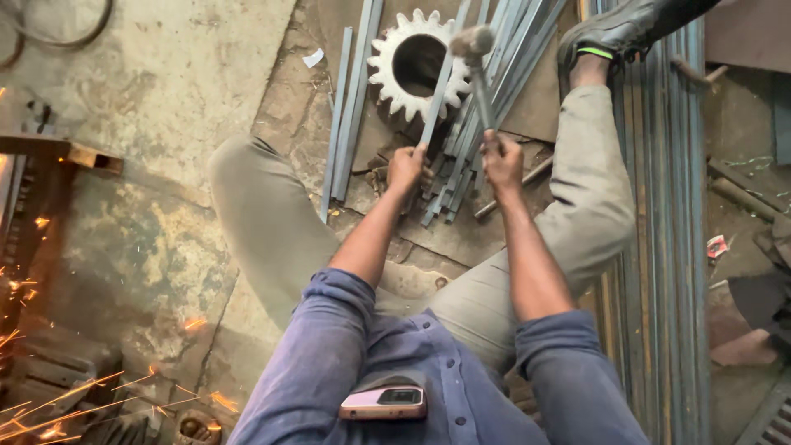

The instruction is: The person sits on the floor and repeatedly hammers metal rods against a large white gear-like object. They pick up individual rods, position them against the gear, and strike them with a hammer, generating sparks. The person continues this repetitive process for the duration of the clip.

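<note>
Hammer blurred, right hand gripping handle

A pink phone with dark screen rests in the shirt pocket.

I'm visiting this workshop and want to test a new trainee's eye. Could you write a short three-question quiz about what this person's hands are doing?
1. True or false: the right hand grips the handle of a hammer raised over the work.
2. What does the left hand hold? A) a metal strip B) a phone C) a wire loop
3. Fill in: the metal strip lies across a large toothed ____.

Key:
1. True.
2. A; its far end rests over the gear wheel.
3. Gear wheel, lying flat on the floor among other loose strips.
</note>
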